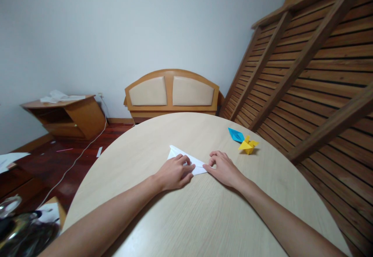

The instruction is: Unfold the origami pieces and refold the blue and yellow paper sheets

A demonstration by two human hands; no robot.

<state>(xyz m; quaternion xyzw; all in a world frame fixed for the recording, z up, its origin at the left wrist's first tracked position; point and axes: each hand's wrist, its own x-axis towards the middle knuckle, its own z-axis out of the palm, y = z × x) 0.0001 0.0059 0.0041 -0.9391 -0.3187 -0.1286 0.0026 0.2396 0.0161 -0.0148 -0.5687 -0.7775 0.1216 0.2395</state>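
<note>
A folded sheet of white paper lies on the round table, its narrow point toward the right. Across its middle my left hand presses down with bent fingers, hiding part of the folds. At the narrow right tip, my right hand has its thumb and fingers closed on the paper's end. Beyond my right hand stands a yellow origami figure, and a blue folded paper piece lies just behind it to the left.
The pale round table fills the foreground. A padded wooden headboard stands behind it. Slatted wooden panels lean close on the right. On the left are a small cabinet with papers on top and a white cable across the floor.
</note>
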